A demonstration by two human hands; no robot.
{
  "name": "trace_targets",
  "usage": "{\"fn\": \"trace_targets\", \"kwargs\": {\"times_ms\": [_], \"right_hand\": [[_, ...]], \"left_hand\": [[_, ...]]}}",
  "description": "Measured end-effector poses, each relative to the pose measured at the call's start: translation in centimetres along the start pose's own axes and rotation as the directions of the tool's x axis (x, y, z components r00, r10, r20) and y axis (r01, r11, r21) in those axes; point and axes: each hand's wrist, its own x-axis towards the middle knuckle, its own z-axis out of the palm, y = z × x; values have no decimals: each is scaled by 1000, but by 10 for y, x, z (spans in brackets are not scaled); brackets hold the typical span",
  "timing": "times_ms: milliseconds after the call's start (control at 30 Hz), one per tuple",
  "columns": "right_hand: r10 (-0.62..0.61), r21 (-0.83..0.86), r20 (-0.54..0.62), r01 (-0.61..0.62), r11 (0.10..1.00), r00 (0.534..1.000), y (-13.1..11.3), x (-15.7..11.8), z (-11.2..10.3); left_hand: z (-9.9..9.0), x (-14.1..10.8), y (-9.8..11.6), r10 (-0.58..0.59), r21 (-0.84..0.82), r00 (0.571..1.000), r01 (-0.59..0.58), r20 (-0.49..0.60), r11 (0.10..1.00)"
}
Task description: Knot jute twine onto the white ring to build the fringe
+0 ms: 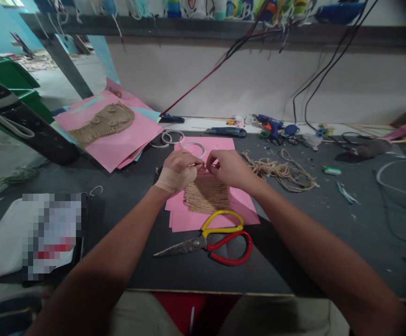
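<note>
My left hand (pixel 181 169), with a tan bandage (pixel 168 180) round its wrist, is closed in a pinch above the pink paper (pixel 245 217). My right hand (pixel 228 167) pinches right beside it, the fingertips of both hands nearly meeting. Between them is a short bit of jute twine, mostly hidden by the fingers. Just below the hands, tight side-by-side rows of jute twine (pixel 208 195) cover part of the paper. Scissors (pixel 199 242) with one yellow and one red handle lie shut in front, overlapping the paper's near edge, blades pointing left.
Loose jute twine (pixel 283 172) lies to the right. Behind are tape rings (pixel 194 148), a utility knife (pixel 227 132) and a blue glue gun (pixel 271 126). Pink sheets with a twine-covered shape (pixel 108 122), a black bottle (pixel 27 126) and a white pouch (pixel 3 238) occupy the left.
</note>
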Motion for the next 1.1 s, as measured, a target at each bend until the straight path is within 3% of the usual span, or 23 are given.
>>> {"fn": "trace_targets", "kwargs": {"times_ms": [300,533,733,1100], "right_hand": [[-2,16,4,2,1000,1000,3,0,2],[-43,148,-26,46,988,999,1,0,4],[-66,114,-35,69,991,997,-1,0,1],[-6,-23,-4,6,1000,1000,3,2,4]], "left_hand": [[-2,0,1,-29,30,999,29,28,999],[-2,-1,1,-42,18,998,41,35,999],[-2,-1,1,-17,31,1000,17,16,999],[-4,0,4,-30,46,998,27,52,999]]}}
